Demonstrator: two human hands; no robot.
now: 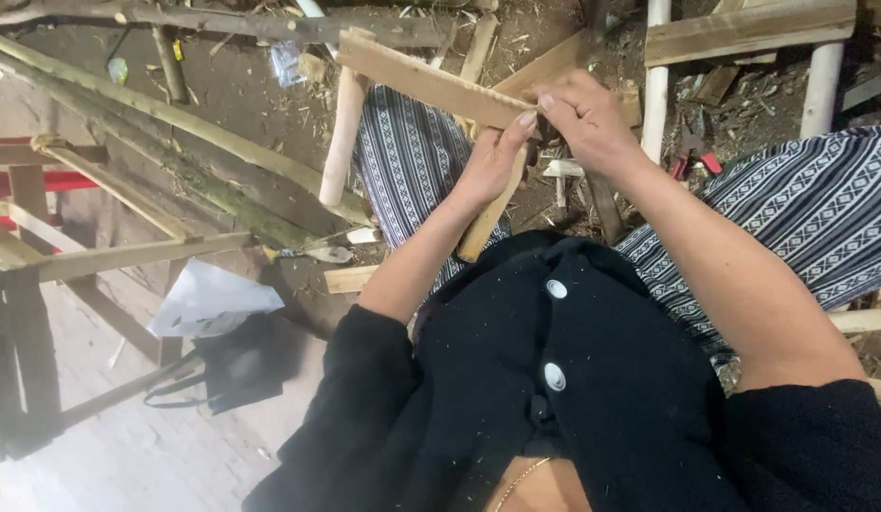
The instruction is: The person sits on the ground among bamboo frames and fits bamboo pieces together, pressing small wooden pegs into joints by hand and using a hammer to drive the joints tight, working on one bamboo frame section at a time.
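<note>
A flat wooden slat (426,81) was held up over the person's lap, crossed by a second wooden strip (493,213) slanting down beneath it; the left hand (493,161) had its grip pinched on the slat's near end, and the right hand (587,114) had its grip pressed closed on the crossing point. The two pieces sat together but any fastening was hidden, so the joint looked unfinished. Red-handled pliers (692,156) lay on the dirt floor (251,95); a black bag (246,365) with white paper (208,301) on it lay left.
</note>
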